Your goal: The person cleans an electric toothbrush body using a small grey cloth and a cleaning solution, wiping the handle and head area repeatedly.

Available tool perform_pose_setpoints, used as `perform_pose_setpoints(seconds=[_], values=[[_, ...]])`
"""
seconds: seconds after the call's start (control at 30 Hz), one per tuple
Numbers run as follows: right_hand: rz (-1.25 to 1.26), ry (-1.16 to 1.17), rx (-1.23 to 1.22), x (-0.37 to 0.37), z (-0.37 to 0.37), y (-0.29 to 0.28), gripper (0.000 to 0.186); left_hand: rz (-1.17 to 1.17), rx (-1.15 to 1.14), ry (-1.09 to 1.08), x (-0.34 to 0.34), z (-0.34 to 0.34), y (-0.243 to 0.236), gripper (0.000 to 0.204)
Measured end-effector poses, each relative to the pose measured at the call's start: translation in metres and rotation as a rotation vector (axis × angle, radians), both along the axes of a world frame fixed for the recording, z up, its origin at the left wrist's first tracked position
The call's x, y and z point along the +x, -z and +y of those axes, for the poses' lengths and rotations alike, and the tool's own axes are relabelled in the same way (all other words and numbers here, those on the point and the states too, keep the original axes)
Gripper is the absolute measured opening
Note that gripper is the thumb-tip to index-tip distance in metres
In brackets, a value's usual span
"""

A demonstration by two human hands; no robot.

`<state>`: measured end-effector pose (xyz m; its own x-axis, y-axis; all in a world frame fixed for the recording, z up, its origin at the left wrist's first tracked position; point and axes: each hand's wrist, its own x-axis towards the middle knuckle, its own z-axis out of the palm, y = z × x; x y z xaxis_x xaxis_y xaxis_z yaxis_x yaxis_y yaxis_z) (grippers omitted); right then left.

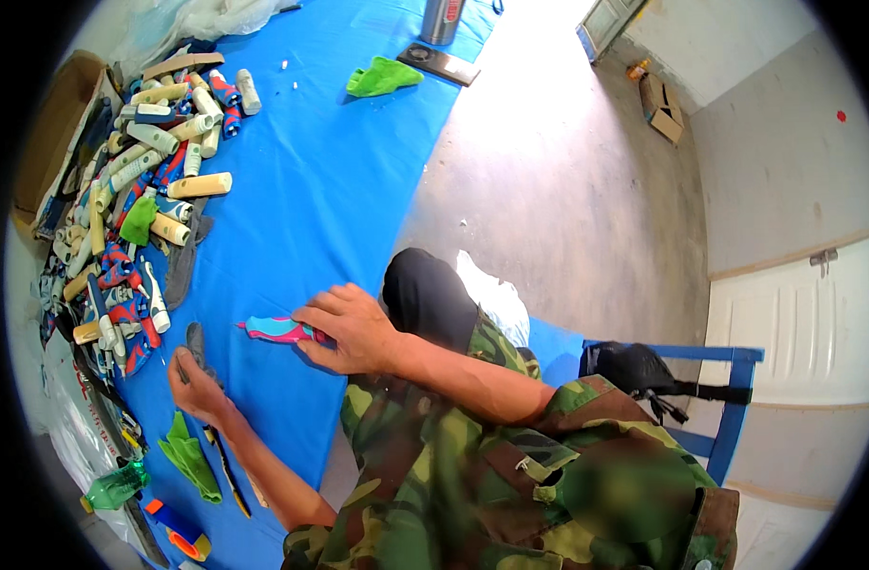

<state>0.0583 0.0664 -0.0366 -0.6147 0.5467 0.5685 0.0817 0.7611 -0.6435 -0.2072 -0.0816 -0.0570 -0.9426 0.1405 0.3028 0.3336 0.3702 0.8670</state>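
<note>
My right hand (353,332) grips a pink and light-blue handle (277,329), shaped like an electric toothbrush body with a narrow tip pointing left, just above the blue cloth-covered table (254,237). Lower left, the fingers of my left hand (197,389) are closed around a small dark slim item too small to name, beside a grey rag (195,340). A heap of white, cream and red-blue handle casings (140,171) lies along the table's far left. A folded green cloth (187,456) and a dark slender tool (228,473) rest below my left hand.
An open carton (59,133) stands behind the heap. A steel bottle (442,21), dark flat device (439,65) and green cloth (382,76) are at the far end. A green bottle (116,486) lies lower left. Right are a blue chair (729,418) and white door (776,332).
</note>
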Motion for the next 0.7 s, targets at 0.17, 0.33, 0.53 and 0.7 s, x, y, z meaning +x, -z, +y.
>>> perform_pose_setpoints(seconds=[0.17,0.33,0.53,0.7], values=[[-0.012,0.065,-0.009,0.003,-0.01,0.001,0.034,-0.023,-0.089,-0.011,0.005,0.001,-0.01,0.04],[0.038,0.101,-0.051,0.001,-0.018,0.001,0.031,0.08,-0.06,0.06,-0.016,-0.007,0.005,0.042],[0.027,0.062,-0.079,0.005,-0.014,0.007,0.03,-0.079,-0.096,0.083,-0.017,-0.006,0.002,0.041],[-0.018,0.029,-0.049,0.002,-0.007,-0.001,0.028,0.271,-0.007,0.083,-0.023,0.003,0.016,0.04]])
